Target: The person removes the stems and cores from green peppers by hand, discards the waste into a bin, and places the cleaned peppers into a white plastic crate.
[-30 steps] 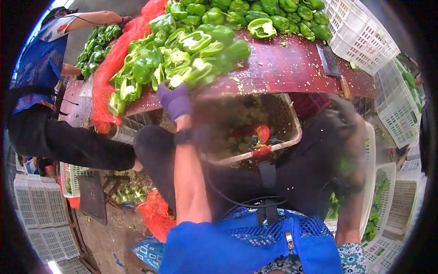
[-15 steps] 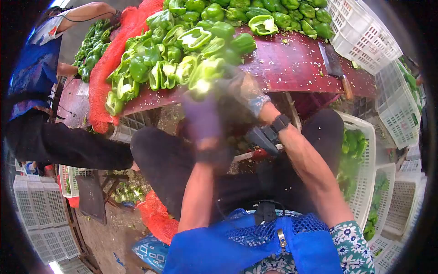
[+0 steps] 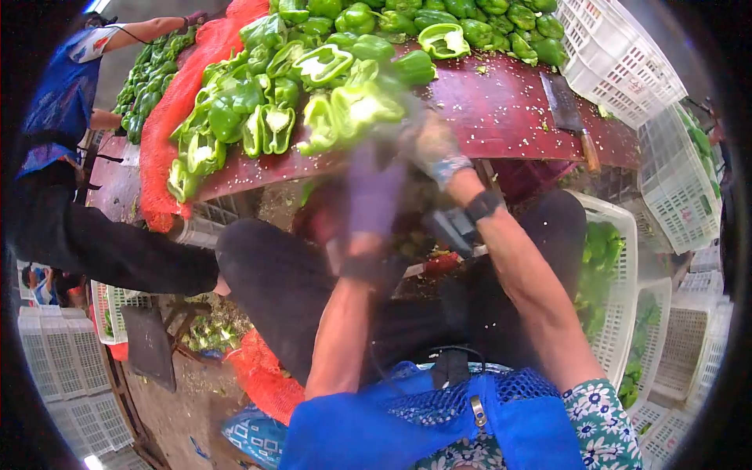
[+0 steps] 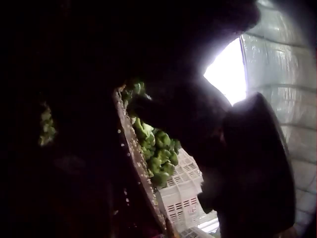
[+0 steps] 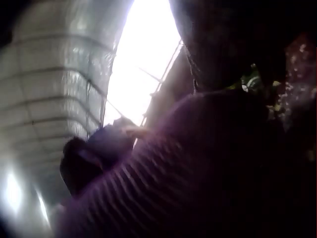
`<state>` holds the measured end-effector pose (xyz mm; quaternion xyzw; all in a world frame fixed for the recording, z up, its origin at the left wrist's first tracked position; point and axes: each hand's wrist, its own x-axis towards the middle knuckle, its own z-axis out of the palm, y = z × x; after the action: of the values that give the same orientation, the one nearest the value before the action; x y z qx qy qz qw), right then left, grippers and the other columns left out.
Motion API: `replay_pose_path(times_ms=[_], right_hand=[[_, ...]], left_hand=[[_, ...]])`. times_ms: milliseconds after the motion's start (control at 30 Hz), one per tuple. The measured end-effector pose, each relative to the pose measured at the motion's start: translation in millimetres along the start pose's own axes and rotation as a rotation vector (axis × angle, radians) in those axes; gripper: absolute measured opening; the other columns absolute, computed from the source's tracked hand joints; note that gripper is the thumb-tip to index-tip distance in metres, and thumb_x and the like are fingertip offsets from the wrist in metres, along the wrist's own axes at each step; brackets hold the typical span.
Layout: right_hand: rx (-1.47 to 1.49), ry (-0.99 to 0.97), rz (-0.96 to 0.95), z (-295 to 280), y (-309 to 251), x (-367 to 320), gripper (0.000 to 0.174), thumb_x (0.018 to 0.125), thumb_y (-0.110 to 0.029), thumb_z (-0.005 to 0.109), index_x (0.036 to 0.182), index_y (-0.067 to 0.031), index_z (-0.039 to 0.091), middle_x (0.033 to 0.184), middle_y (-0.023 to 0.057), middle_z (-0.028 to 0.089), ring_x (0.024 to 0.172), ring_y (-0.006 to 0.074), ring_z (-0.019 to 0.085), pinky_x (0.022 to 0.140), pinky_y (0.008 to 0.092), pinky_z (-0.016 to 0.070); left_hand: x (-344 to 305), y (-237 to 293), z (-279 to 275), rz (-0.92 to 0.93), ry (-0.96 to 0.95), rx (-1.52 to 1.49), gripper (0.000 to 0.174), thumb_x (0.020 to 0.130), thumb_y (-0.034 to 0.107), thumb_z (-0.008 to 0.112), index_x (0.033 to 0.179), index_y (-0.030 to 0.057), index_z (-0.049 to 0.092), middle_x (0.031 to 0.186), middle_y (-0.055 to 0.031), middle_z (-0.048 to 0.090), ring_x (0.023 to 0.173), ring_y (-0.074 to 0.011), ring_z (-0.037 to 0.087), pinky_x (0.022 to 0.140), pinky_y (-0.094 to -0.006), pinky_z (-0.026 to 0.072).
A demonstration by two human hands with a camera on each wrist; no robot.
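Note:
In the head view my left hand, in a purple glove, is blurred at the table's front edge. My right hand, in a pale, dirty glove, is close beside it; their fingers overlap in a dark blur. I cannot tell what they hold. Just beyond them, halved green peppers lie cut side up on the red table. A purple ribbed glove fills the lower part of the dark right wrist view. The left wrist view is mostly dark, with green peppers showing past the table edge.
A cleaver lies on the table at the right, by a white crate. Whole peppers are heaped at the back. Another white crate with peppers stands by my right leg. Red netting drapes the table's left side, near another person.
My right hand has come from beside the right-hand crate to the middle. My left hand has drawn back from the halved peppers, toward the right, and meets it.

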<state>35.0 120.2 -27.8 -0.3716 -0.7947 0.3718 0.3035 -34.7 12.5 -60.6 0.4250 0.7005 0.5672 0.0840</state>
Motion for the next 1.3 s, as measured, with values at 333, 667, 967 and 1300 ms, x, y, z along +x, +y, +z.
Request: replay_pose_path(times_ms=[333,667,967,1300], right_hand=[[-1.455,0.302,-0.643,59,-32,36,0.049,0.099,-0.033,0.037,0.145,-0.0164,0.033,0.059,0.0085,0.053,0.041,0.0225,0.051,0.039,0.0361,0.0418],[-0.741,-0.091,-0.696,20,-35,32,0.021,0.082,-0.019,0.055,0.098,-0.0185,0.067,0.102,0.0113,0.060,0.092,0.0286,0.061,0.078,0.0399,0.0482],[-0.692,0.215,-0.634,-79,65,56,0.058,0.069,-0.013,0.072,0.125,-0.0193,0.058,0.127,0.0144,0.055,0.108,0.0279,0.057,0.093,0.0368,0.0469],[-0.263,-0.056,-0.575,16,-27,6,0.044,0.081,-0.017,0.061,0.125,-0.0144,0.057,0.115,0.0175,0.061,0.097,0.0328,0.063,0.083,0.0392,0.0523]], left_hand=[[12,-14,-41,-0.539,0.555,-0.865,0.024,0.084,0.004,0.051,0.108,-0.0002,0.053,0.088,-0.0108,0.061,0.064,-0.0215,0.060,0.046,-0.0290,0.0491],[54,-39,-47,-0.299,0.263,0.569,0.053,0.081,0.044,0.063,0.113,0.0014,0.060,0.116,-0.0250,0.056,0.103,-0.0381,0.056,0.091,-0.0432,0.0443],[45,-31,-37,-0.267,0.252,0.726,0.044,0.074,0.039,0.068,0.101,0.0045,0.062,0.100,-0.0211,0.058,0.093,-0.0383,0.059,0.081,-0.0464,0.0479],[24,-36,-38,-0.083,0.375,0.609,0.041,0.066,0.029,0.077,0.089,0.0009,0.060,0.089,-0.0200,0.060,0.086,-0.0376,0.058,0.076,-0.0445,0.0464]])
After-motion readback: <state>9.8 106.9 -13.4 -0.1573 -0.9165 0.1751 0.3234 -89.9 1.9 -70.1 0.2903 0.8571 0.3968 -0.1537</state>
